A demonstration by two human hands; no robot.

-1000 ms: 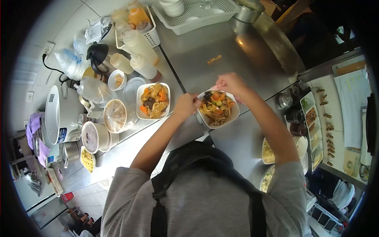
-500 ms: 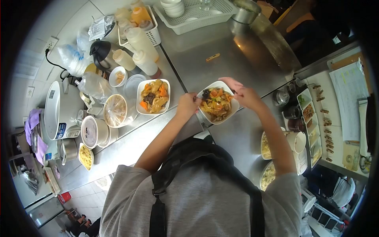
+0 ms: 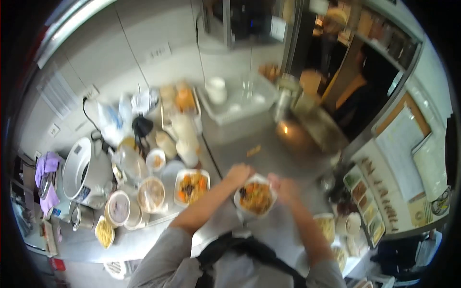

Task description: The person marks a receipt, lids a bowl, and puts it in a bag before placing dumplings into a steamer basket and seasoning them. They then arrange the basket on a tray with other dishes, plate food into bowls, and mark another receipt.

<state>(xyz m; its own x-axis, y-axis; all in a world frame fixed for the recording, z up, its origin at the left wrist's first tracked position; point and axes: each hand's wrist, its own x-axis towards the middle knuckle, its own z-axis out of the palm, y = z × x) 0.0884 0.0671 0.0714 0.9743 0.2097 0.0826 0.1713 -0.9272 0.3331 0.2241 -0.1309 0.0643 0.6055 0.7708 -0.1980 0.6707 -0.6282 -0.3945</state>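
Observation:
A square white bowl (image 3: 238, 203) of mixed vegetables in sauce (image 3: 257, 197) is in front of me, over the steel counter. My left hand (image 3: 240, 174) has its fingers closed at the upper left rim. On the right rim, my right hand (image 3: 283, 187) also grips, its fingers smeared by motion. Orange pieces and a dark piece show in the food. Left of my left forearm stands a second white bowl (image 3: 179, 199) with similar food.
Squeeze bottles (image 3: 186, 152), a small cup (image 3: 155, 159) and lidded tubs (image 3: 119, 207) crowd the left side. A large white pot (image 3: 82, 168) stands beyond. A basket (image 3: 230, 111) is at the back; noodle containers (image 3: 325, 225) and a topping tray (image 3: 361, 192) lie right.
My view has tipped up, bringing in more wall and the doorway, and the counter sits lower. Both hands remain at the bowl, the left now nearer its upper rim.

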